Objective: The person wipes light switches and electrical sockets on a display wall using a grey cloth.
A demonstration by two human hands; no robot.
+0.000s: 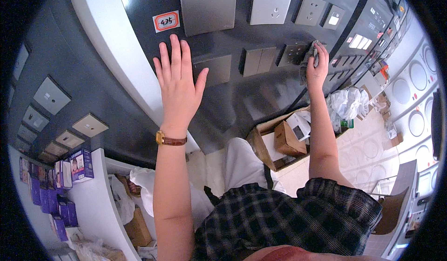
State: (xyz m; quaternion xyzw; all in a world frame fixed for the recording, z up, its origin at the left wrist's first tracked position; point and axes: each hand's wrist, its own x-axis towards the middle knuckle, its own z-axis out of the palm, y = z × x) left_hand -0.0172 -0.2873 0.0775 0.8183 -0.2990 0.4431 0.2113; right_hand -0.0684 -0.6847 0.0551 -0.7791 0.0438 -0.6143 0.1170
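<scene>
My left hand lies with fingers spread on or just over the dark display panel, holding nothing. Beside its thumb is a grey blank wall plate; above its fingertips is a red-framed paper tag. My right hand grips a crumpled grey cloth against the panel, beside a dark socket plate. To the left of that plate sits a two-part switch plate. Along the top are a large grey plate, a white socket and a grey socket.
A white frame post runs left of the panel. Below stands an open cardboard box with smaller boxes, beside white plastic bags. Purple boxes stand at lower left near a white shelf. Washing machines line the right.
</scene>
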